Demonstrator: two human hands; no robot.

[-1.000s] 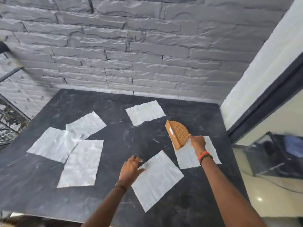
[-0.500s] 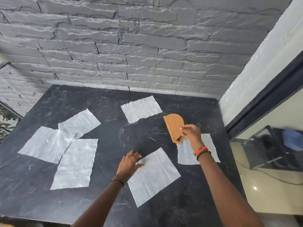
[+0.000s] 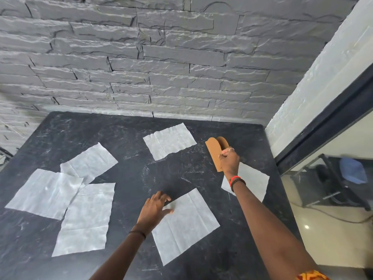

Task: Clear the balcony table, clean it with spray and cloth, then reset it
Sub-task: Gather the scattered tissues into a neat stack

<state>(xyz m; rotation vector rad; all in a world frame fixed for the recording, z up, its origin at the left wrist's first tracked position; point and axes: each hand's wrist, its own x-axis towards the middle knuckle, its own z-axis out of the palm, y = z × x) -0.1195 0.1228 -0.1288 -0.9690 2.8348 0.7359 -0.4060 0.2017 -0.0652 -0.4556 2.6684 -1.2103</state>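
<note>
A black marble table (image 3: 141, 174) carries several flat white paper napkins. My right hand (image 3: 229, 159) grips a brown half-round napkin holder (image 3: 214, 153) at the table's right side, upright on its edge. Under my right wrist lies one napkin (image 3: 252, 181). My left hand (image 3: 154, 209) rests with spread fingers on the upper left corner of the near napkin (image 3: 185, 223). Another napkin (image 3: 169, 140) lies at the back middle. Three overlapping napkins (image 3: 66, 190) cover the left part.
A grey stone-brick wall (image 3: 161, 67) stands right behind the table. A white wall edge and a dark door frame (image 3: 323, 126) run along the right. Below it on the tiled floor sits a dark wire rack (image 3: 339, 184).
My right hand has turned the brown holder from a tilted flat face to standing on edge and shifted it slightly back. My left hand stays on the near napkin.
</note>
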